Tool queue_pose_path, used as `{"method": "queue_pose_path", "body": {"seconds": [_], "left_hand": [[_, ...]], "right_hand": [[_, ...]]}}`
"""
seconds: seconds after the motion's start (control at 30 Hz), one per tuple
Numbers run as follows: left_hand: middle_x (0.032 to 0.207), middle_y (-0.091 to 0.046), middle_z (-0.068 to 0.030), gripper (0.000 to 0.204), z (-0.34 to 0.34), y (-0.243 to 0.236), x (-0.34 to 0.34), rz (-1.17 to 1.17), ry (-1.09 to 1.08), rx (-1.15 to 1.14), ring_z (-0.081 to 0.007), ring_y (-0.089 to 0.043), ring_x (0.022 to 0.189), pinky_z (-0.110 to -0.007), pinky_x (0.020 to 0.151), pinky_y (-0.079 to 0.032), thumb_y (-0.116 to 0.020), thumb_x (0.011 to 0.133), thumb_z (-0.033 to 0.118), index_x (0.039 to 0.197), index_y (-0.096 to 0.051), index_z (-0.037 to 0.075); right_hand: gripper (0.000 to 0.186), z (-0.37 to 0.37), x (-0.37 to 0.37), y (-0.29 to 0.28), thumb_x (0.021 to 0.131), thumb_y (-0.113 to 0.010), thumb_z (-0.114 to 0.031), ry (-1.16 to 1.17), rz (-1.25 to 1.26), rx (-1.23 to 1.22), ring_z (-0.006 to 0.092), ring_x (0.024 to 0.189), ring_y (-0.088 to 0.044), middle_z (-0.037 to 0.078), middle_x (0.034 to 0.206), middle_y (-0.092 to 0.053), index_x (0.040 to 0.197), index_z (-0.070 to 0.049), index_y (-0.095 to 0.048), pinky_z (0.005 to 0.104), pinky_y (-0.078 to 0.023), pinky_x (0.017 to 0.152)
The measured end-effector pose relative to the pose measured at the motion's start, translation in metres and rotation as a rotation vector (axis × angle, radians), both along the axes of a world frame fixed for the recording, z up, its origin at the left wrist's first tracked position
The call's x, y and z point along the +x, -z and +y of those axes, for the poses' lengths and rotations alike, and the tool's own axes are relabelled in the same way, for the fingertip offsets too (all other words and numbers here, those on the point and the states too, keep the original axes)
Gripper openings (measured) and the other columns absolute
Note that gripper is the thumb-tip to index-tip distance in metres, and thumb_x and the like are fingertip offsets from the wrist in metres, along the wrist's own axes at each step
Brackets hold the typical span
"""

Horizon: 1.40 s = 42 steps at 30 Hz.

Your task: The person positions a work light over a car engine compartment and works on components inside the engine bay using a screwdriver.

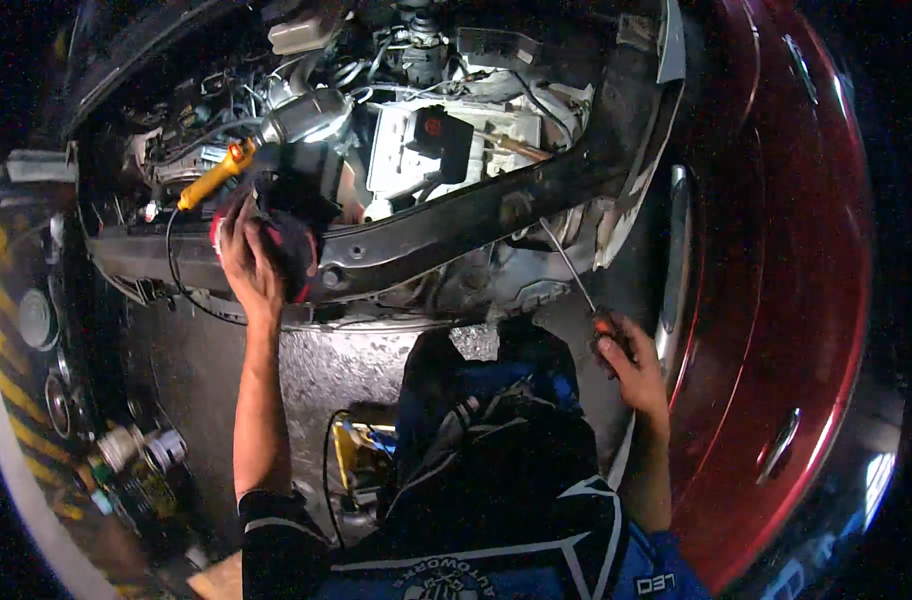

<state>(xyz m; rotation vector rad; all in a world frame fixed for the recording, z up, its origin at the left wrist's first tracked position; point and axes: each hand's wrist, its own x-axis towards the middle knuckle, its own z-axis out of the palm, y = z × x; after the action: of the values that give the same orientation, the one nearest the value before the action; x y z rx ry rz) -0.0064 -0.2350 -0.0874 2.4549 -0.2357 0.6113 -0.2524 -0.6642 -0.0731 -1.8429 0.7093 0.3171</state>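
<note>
My right hand (629, 362) is closed round the dark and orange handle of a screwdriver (576, 272). Its long metal shaft slants up and left, and the tip reaches the area under the car's front crossmember (426, 240). My left hand (248, 255) lies with outstretched fingers on a red and dark rounded thing (294, 250) whose kind I cannot make out, resting against the crossmember. Just beyond those fingers, a lit work lamp with a yellow handle (214, 180) and silver shade (311, 115) lies across the engine bay.
A black cable (172, 262) loops from the lamp over the crossmember. A white tray-like part (511, 130) carries a black box (441, 140). Close on the right stands a red car (776, 300). Cans (163, 450) stand at lower left, and a yellow thing (354, 455) is by my legs.
</note>
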Motion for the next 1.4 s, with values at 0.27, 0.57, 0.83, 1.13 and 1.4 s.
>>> {"method": "queue_pose_path", "body": {"seconds": [0.27, 0.57, 0.83, 1.13, 1.4], "left_hand": [[0.129, -0.055, -0.015, 0.036, -0.012, 0.002, 0.006, 0.011, -0.172, 0.296, -0.0325, -0.049, 0.121, -0.041, 0.105, -0.034, -0.047, 0.098, 0.025, 0.127, -0.058, 0.007], [0.127, -0.057, -0.0135, 0.032, -0.027, 0.006, 0.001, 0.0, -0.309, 0.307, -0.0314, -0.049, 0.122, -0.043, 0.107, -0.033, -0.053, 0.095, 0.028, 0.119, -0.066, 0.011], [0.103, -0.064, -0.0185, 0.022, -0.005, -0.025, 0.051, -0.013, -0.288, -0.162, -0.0355, -0.062, 0.096, -0.038, 0.084, -0.048, -0.06, 0.093, 0.017, 0.103, -0.066, -0.001], [0.1, -0.065, -0.0246, 0.048, 0.043, -0.034, 0.139, 0.496, -0.182, 0.694, -0.0403, -0.062, 0.096, -0.047, 0.083, -0.048, -0.046, 0.097, 0.044, 0.109, -0.064, 0.001], [0.103, -0.064, -0.0211, 0.035, 0.024, -0.03, 0.14, 0.366, -0.212, 0.603, -0.0371, -0.059, 0.1, -0.043, 0.089, -0.044, -0.052, 0.093, 0.033, 0.102, -0.064, 0.001]], "right_hand": [[0.038, -0.062, 0.12, -0.046, 0.091, -0.064, -0.025, -0.318, -0.166, 0.066, 0.021, 0.107, -0.061, 0.01, 0.114, -0.066, 0.122, -0.003, -0.059, 0.0339, -0.045, 0.095], [0.032, 0.01, 0.256, -0.095, 0.092, -0.061, -0.026, -0.828, -0.475, -0.352, 0.0317, 0.103, -0.063, 0.016, 0.112, -0.065, 0.118, -0.007, -0.062, 0.0373, -0.049, 0.09], [0.029, 0.048, 0.312, -0.074, 0.09, -0.06, -0.029, -0.984, -0.574, -0.567, 0.0339, 0.093, -0.064, 0.014, 0.1, -0.065, 0.112, -0.01, -0.061, 0.0421, -0.051, 0.08], [0.032, 0.026, 0.374, -0.037, 0.09, -0.06, -0.032, -1.122, -0.635, -0.487, 0.0354, 0.095, -0.063, 0.017, 0.104, -0.066, 0.112, -0.009, -0.064, 0.0415, -0.05, 0.084], [0.031, 0.012, 0.402, -0.015, 0.09, -0.06, -0.03, -1.122, -0.532, -0.352, 0.035, 0.094, -0.064, 0.017, 0.103, -0.067, 0.113, -0.008, -0.063, 0.0405, -0.05, 0.084]]}}
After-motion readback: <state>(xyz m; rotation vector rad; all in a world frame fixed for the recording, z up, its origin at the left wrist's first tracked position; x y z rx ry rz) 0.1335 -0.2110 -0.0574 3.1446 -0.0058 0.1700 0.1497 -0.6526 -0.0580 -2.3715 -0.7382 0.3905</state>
